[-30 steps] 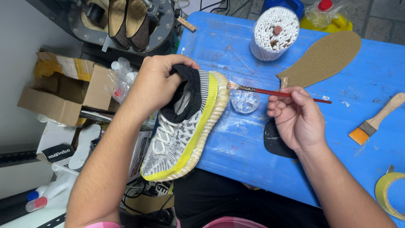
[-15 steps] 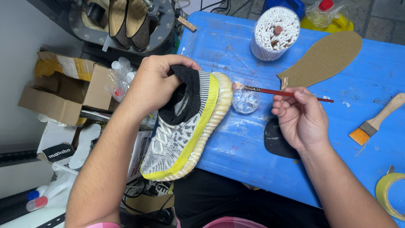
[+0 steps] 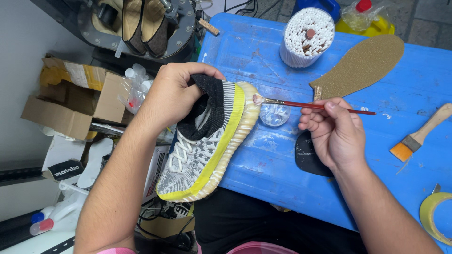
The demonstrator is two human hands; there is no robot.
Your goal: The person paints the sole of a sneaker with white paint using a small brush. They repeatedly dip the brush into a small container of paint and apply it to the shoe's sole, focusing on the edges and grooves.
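Your left hand [image 3: 172,96]: closed around the heel collar of the sneaker [image 3: 207,141], fingers curled over the black knit opening, thumb side toward the laces. The grip is full; the shoe is held off the desk, partly over its left edge.

Sneaker: grey-and-white patterned knit upper, yellow stripe along the side, cream ribbed sole, white laces. Toe points toward you and down, heel toward the far side. The sole edge faces the desk [image 3: 263,51].

Your right hand [image 3: 336,134]: fingers pinched shut on the thin red-handled brush [image 3: 315,105], held much as a pen. The handle runs out to the right past your fingers; the bristle tip touches the cream sole at the heel end of the sneaker.

Small clear dish [image 3: 274,114]: on the desk just beneath the brush, just beside the sneaker's sole.

Black insole [image 3: 306,155]: flat on the desk, partly under your right hand.

Tan insole board [image 3: 362,66]: lies near the far edge of the desk, well beyond the brush.

Tub of cotton swabs [image 3: 307,35]: upright at the far edge, left of the tan board.

Flat wooden-handled brush [image 3: 419,136]: orange bristles, near the right edge.

Roll of yellowish tape [image 3: 435,214]: at the near right corner, cut off by the frame.

Cardboard box [image 3: 70,101]: off the desk, left of your left forearm.
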